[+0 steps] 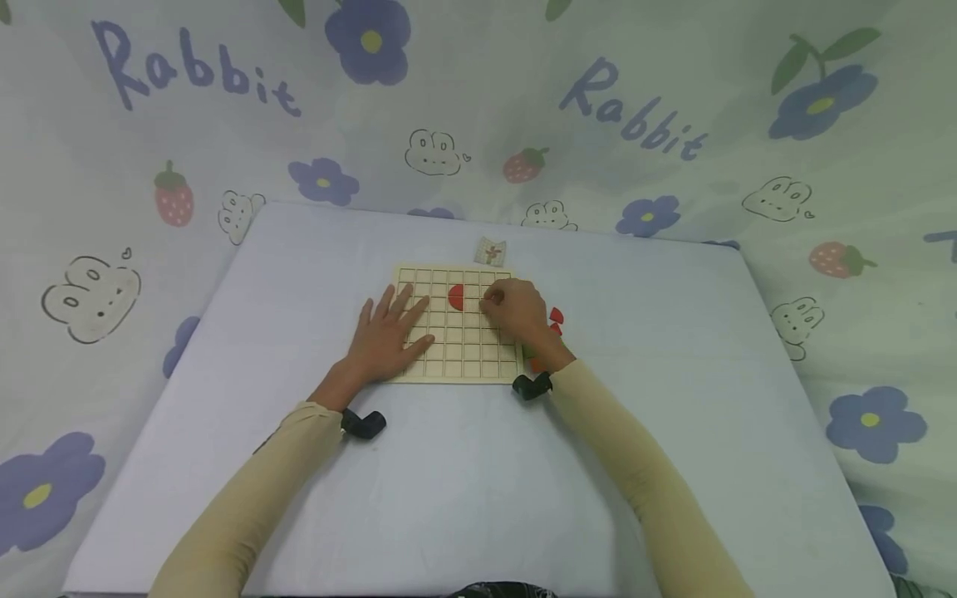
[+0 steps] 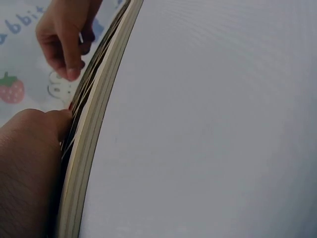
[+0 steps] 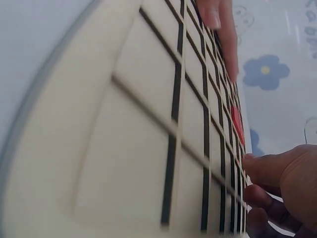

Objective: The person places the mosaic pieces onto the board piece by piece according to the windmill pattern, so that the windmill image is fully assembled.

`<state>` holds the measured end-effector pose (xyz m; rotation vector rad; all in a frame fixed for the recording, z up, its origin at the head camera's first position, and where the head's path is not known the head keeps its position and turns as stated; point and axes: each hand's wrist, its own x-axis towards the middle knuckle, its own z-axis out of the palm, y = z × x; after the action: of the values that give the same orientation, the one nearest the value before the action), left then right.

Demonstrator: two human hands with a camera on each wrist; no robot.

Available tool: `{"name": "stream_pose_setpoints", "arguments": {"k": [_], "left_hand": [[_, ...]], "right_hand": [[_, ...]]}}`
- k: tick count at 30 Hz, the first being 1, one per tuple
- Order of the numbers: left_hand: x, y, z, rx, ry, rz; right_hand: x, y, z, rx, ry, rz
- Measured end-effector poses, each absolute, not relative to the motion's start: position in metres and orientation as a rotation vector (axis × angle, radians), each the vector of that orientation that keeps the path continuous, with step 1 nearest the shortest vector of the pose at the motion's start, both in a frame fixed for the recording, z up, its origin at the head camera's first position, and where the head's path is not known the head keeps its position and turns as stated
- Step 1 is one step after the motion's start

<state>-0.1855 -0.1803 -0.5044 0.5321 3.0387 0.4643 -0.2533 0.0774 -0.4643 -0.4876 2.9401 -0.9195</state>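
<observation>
A pale wooden board (image 1: 453, 365) with a grid of square cells lies on the white table. Two red quarter-circle pieces (image 1: 456, 297) sit in its upper middle, together making a half disc. My left hand (image 1: 381, 340) rests on the board's left side with its fingers spread. Over the right part of the grid is my right hand (image 1: 517, 311), fingers bent and fingertips low near the board, just right of the red pieces. In the right wrist view its thumb and fingers (image 3: 267, 171) are at the grid; I cannot tell whether they pinch a piece.
Loose red pieces (image 1: 557, 316) lie right of the board, partly behind my right wrist. A small card (image 1: 490, 252) with a brown figure is just beyond the board's far edge. Black wrist cameras (image 1: 364, 424) hang under both forearms. A printed rabbit-pattern cloth (image 1: 478, 100) stands behind the table.
</observation>
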Motion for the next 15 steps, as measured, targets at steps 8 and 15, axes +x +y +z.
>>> {"name": "stream_pose_setpoints", "arguments": {"k": [8,15], "left_hand": [[-0.185,-0.181,-0.503,0.529,3.034,0.462],[-0.185,-0.181,-0.503,0.532,3.026,0.467]], "right_hand": [[-0.263,0.122,-0.467,-0.291,2.971,-0.800],[-0.264,0.142,-0.470,-0.207,2.937,-0.690]]}}
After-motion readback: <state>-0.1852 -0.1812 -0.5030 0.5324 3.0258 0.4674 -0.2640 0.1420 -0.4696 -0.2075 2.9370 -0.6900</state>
